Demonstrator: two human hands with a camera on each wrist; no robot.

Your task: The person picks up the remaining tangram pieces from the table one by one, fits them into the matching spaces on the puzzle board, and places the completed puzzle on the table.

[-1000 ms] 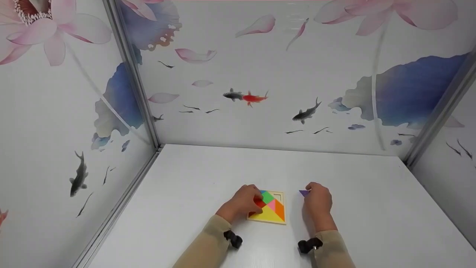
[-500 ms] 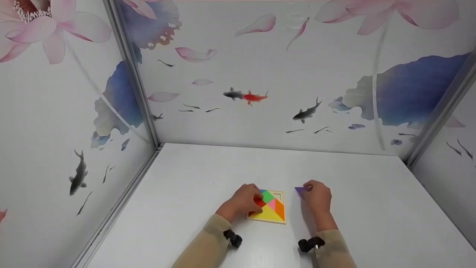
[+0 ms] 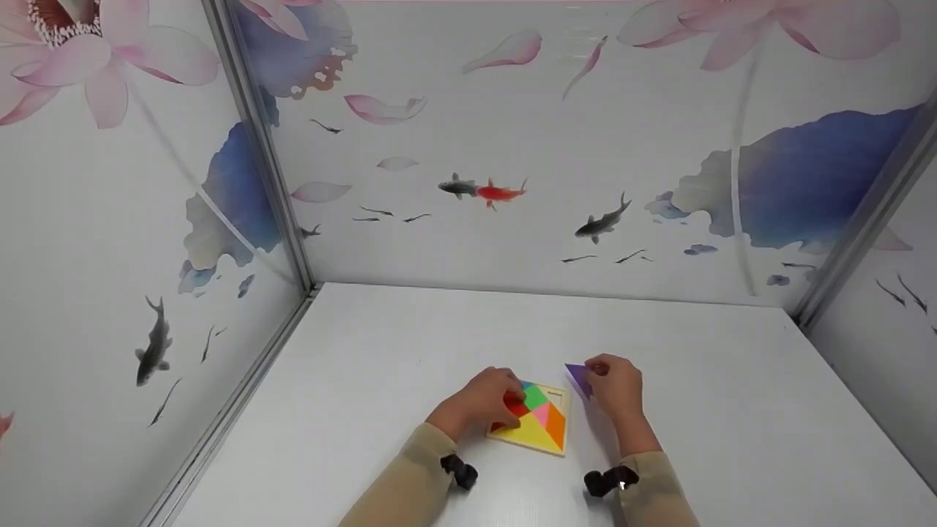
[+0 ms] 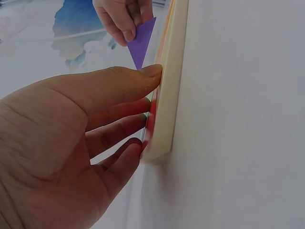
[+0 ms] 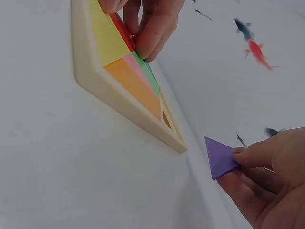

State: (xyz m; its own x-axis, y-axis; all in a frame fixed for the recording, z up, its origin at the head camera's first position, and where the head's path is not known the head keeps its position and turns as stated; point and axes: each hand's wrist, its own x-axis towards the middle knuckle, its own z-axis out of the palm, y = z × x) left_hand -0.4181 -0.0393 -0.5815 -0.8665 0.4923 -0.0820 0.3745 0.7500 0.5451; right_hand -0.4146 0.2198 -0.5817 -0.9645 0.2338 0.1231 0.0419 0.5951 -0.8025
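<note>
A tangram puzzle in a pale wooden tray (image 5: 128, 113) lies on the white table. My left hand (image 3: 476, 399) rests over its left part, with thumb and fingertips pressing down on the colored pieces near a red piece (image 5: 122, 32). Yellow (image 3: 531, 432), orange (image 3: 555, 427), pink and green pieces show beside the hand, plus a bit of blue. At the tray's far right corner a triangular recess (image 5: 167, 119) shows bare wood. Just right of that corner, my right hand (image 3: 618, 384) pinches a purple triangle (image 5: 220, 160) between thumb and fingers, raised above the table.
The white tabletop (image 3: 410, 337) is walled at the back and sides by white panels (image 3: 410, 249) printed with lotus flowers and fish. Metal posts (image 3: 256, 139) stand at the corners. Both sleeved wrists carry small black cameras (image 3: 460, 471).
My right hand has brought the purple triangle leftward, close to the tray. The tray has turned slightly clockwise under my left hand, its right side now nearer to me.
</note>
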